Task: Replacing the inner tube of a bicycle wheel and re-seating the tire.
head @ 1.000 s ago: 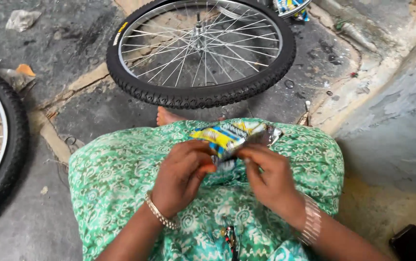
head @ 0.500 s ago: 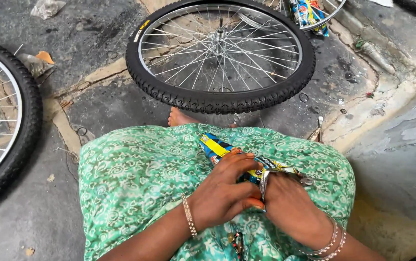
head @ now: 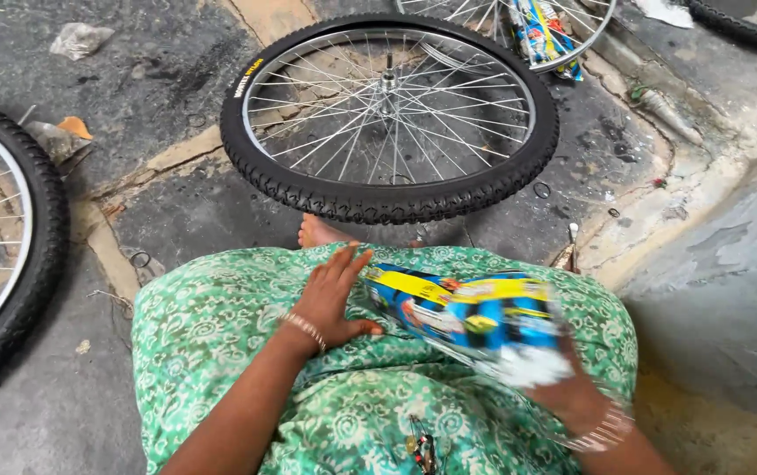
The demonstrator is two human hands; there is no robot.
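One blue-yellow packet — three wheels

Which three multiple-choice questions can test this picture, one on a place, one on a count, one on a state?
1. Where does the left hand lie?
A. flat on the green patterned cloth
B. on a tyre
C. on the ground

2. How many bangles show on the left wrist?
A. none
B. one
C. five

3. How is the blue and yellow packet?
A. on the ground
B. inside a wheel
C. held over the lap by the right hand

Answers: 1 A, the palm rests open on the cloth. 2 B, a single bangle circles the wrist. 3 C, the right hand grips its blurred lower end.
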